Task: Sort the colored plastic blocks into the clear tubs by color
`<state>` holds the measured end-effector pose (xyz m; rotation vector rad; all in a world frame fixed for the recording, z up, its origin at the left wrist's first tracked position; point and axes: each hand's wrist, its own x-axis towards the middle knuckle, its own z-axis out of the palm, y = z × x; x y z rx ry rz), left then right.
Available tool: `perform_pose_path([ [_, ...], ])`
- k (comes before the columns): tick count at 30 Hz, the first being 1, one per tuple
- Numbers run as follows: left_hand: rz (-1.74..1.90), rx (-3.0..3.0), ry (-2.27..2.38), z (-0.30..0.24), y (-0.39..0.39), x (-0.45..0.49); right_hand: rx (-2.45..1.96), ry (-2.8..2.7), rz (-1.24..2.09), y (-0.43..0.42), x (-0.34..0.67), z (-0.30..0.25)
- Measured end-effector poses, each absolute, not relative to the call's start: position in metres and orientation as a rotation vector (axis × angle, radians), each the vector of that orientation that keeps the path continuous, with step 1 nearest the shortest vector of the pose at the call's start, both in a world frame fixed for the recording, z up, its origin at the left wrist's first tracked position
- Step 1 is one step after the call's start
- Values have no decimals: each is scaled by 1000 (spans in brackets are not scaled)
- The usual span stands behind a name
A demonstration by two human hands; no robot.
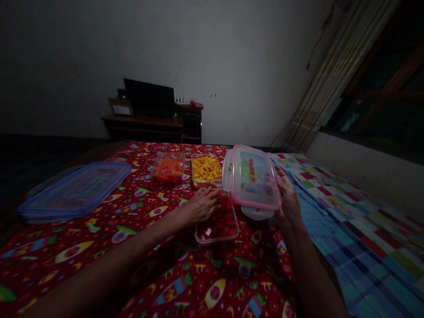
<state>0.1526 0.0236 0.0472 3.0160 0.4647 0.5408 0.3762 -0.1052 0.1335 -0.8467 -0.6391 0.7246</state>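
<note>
In my right hand (287, 194) is a clear container lid (253, 176) with a pink rim and side flaps, gripped at its right edge and tilted up. My left hand (203, 205) lies flat, fingers stretched, over a clear container (218, 240) of red pieces (223, 223); whether it touches them I cannot tell. Behind these stand a clear container of yellow pieces (206, 168) and one of orange pieces (170, 169). Something green shows through the lid, its kind unclear.
Stacked clear lids with blue rims (77, 192) lie at the left on the red patterned cloth (149, 260). A blue plaid cloth (351, 265) spreads at the right. Against the back wall is a desk (142, 121) with a dark monitor (149, 98).
</note>
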Motion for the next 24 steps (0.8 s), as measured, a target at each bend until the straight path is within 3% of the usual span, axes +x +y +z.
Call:
perform_pose_path([
  [8,648,2873,371,46,19,140,-867,-555,777,-106,364,121],
  [12,950,2433,686,58,28,125,-919,-587,897,-103,337,98],
  [15,915,2053,879,54,29,111,-986,-645,935,-98,321,73],
  [24,741,1713,893,49,18,111,-1400,-1166,507,-83,324,38],
])
